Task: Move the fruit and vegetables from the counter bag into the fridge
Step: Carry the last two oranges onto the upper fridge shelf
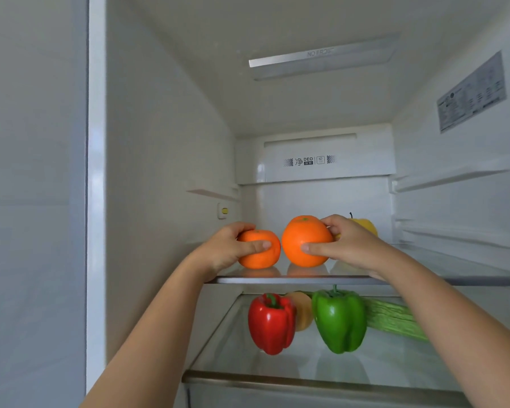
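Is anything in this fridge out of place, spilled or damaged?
Nothing stands out. The left hand holds the small orange, the right hand the big orange, on the upper shelf; red pepper and green pepper stand stem-up below. No spill shows.

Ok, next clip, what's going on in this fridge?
A person reaches into the open fridge with both hands. The left hand grips the smaller orange, the right hand the larger orange, side by side down at the upper shelf. A yellow fruit sits behind the right hand. On the lower shelf lie a red pepper, a green pepper and a ridged green vegetable.
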The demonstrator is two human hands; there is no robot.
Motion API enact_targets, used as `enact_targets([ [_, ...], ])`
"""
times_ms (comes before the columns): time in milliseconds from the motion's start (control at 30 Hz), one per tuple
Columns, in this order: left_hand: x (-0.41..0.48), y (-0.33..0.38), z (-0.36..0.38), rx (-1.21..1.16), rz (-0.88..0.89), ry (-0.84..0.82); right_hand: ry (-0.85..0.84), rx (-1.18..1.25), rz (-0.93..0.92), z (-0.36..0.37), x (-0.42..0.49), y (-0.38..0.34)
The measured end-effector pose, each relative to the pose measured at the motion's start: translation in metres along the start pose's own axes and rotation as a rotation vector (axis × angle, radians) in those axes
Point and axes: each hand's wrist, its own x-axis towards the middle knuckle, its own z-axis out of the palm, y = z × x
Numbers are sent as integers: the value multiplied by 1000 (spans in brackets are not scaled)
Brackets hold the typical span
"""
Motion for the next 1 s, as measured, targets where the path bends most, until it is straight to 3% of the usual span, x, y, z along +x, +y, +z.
enact_targets([
  [767,4,-9,2,50,31,6,18,-64,-8,3,2,6],
  [1000,-5,-6,5,203,92,108,89,-202,-56,2,-7,1],
])
